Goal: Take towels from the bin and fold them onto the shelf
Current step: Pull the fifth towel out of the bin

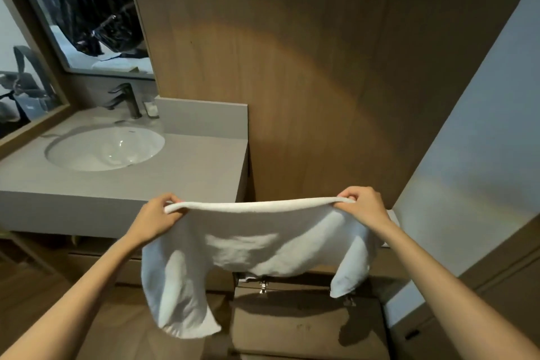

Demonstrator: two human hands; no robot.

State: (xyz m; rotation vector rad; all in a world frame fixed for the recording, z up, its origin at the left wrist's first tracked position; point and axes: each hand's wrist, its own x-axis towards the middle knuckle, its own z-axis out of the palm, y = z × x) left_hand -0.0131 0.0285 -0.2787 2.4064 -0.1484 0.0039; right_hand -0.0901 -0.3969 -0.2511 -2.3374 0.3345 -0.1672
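- Holding a white towel (pixel 263 242) up in the air, both hands out in front of the person, arms bare.
- Left hand (pixel 159 215): fingers curled round the towel's top left end, thumb side pinching the folded edge.
- Right hand (pixel 362 207): same grip on the top right end, knuckles up.
- Hands well apart; the top edge runs taut and nearly level between them, doubled over into a thick roll.
- Towel hangs below that edge; the middle is drawn up short, and two loose corners trail lower, the left one longest.
- Towel touches nothing but the hands, as far as can be told.
- Below it: a brown case (pixel 306 321) with a metal latch (pixel 263 286) at its top edge; the towel's right corner hangs in front of the case's upper right.
- Behind: wood wall (pixel 292 67).
- To the left: grey tabletop (pixel 190 172) with a round white sink (pixel 105 149), a dark tap (pixel 125 99) behind it, and a small glass (pixel 150 105) just beside the tap.
- Mirror (pixel 87 9) above the tap, reflecting something black and glossy.
- Pale slab just behind the right hand; cannot tell what it is.
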